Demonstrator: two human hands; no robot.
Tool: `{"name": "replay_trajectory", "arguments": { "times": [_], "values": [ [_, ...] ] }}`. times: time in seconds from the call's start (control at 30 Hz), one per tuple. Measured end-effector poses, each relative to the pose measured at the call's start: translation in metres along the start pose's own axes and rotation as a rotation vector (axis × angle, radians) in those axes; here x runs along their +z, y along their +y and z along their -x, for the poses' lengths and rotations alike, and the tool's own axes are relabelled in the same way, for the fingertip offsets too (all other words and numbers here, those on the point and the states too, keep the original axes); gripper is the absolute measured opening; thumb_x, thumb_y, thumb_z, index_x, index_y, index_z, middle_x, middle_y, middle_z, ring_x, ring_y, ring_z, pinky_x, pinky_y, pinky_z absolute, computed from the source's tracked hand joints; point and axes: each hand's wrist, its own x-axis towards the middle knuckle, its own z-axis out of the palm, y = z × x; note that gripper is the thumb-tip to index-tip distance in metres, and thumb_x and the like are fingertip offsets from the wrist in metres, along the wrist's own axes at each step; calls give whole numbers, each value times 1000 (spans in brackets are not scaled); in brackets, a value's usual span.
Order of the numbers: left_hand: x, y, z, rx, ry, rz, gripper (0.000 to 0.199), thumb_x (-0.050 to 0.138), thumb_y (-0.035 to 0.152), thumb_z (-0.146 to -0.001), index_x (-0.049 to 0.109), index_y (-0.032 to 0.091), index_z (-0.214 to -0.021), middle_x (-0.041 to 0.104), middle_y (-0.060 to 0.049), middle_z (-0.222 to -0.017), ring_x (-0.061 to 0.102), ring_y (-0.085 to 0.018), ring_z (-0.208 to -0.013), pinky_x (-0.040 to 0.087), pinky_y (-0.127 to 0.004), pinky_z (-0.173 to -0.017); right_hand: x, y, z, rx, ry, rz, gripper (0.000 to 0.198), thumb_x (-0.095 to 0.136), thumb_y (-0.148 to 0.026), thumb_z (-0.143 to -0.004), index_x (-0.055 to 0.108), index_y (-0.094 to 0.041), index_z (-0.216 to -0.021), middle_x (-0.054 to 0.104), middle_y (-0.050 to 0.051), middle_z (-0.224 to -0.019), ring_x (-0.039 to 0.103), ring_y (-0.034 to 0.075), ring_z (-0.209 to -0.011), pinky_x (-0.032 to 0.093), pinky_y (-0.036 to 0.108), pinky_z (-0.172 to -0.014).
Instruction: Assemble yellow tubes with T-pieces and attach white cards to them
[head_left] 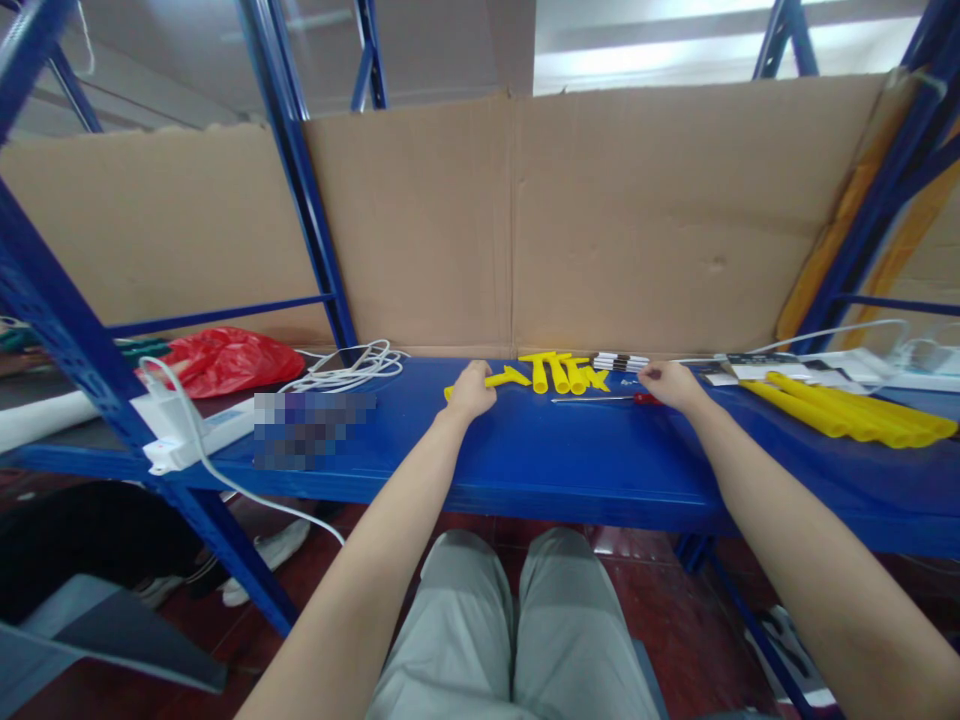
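While the left hand point(472, 392) is clamped around a yellow plastic fitting point(510, 377), the right hand point(667, 382) is poised at the red handle end of a screwdriver point(643, 398). Left grip: fist closed, yellow showing on both sides of it; the fingers hide whether this is one piece or two. Right grip: fingertips look bunched together, but I cannot tell whether something small is pinched there.

Position: the held fitting is at the middle of the blue shelf point(555, 450), just left of a row of yellow tee-like fittings point(559, 373). White rods with black bands point(619, 362) lie behind the screwdriver; yellow tubes point(847, 410) lie to the right, well apart from the left hand.

Technique (judgement): a firm left hold near the joint should stop the fitting from twisting, with fingers clear of its end. Small parts are probably best pinched by the tips and brought in line before any push. Leaving the screwdriver flat, its tip away from the left wrist, seems prudent.

Markings: no brand or lettering legible on fittings, rods or tubes; black-and-white cards point(769, 367) at right too small to read; a patch at left is pixelated, contents unknown
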Motion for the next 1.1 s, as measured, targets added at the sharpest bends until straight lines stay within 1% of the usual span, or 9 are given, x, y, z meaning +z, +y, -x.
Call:
{"name": "replay_trajectory", "arguments": {
  "times": [0.1,0.2,0.33,0.4,0.5,0.63,0.77,0.87,1.1],
  "values": [
    [7,-1,-1,79,-104,28,50,51,7,-81,55,16,-130,57,-8,-135,52,-19,-125,37,-26,-106,2,3,-1,-17,5,0,17,55,-18,-77,72,-17,-74,75,9,-84,69,21,-82,49,24,-71],
    [7,-2,-2,76,-145,-27,51,49,10,-83,56,18,-133,57,-7,-136,51,-21,-126,36,-30,-107,3,6,-3,-38,16,-6,16,56,-17,-76,71,-18,-71,75,8,-81,69,21,-79,49,24,-68],
    [2,-1,-1,-10,-77,-110,41,48,15,-84,65,23,-121,63,-7,-129,56,-27,-118,40,-42,-100,3,6,-3,-38,23,-17,16,56,-17,-76,71,-18,-71,75,8,-81,69,21,-80,49,24,-69],
    [-1,0,-1,-54,-41,-127,35,49,17,-84,70,23,-112,65,-8,-123,58,-27,-115,40,-44,-98,3,5,-3,-31,36,-18,17,55,-18,-76,72,-18,-72,75,8,-83,69,21,-81,49,25,-71],
    [-4,1,-1,-99,-3,-145,30,51,18,-85,72,23,-106,67,-9,-116,59,-26,-111,40,-42,-96,3,6,-3,-36,67,-22,18,55,-19,-77,73,-19,-75,75,8,-85,69,22,-83,50,26,-73],
    [-3,0,0,-32,5,-126,30,54,21,-85,71,22,-110,63,-9,-121,56,-25,-114,42,-37,-96,3,5,-2,-37,66,-14,20,54,-20,-77,73,-19,-78,75,8,-87,68,22,-84,49,26,-73],
    [0,1,2,9,-19,-95,33,54,25,-86,68,25,-116,61,-9,-126,54,-26,-119,41,-39,-99,-1,-1,1,42,25,46,25,51,-24,-80,74,-21,-88,74,9,-97,67,25,-95,49,31,-77],
    [0,2,4,9,-70,-120,38,52,25,-87,65,28,-122,63,-8,-125,55,-27,-119,40,-41,-100,-5,-7,4,72,1,108,24,52,-27,-79,74,-24,-89,73,9,-100,65,27,-98,49,36,-78],
    [-4,3,6,-9,-209,-168,43,51,18,-86,64,31,-126,67,-7,-122,62,-27,-111,45,-38,-95,-11,-12,10,-13,-247,177,18,59,-34,-76,75,-27,-81,73,5,-103,62,29,-102,45,50,-88]
  ]
}}
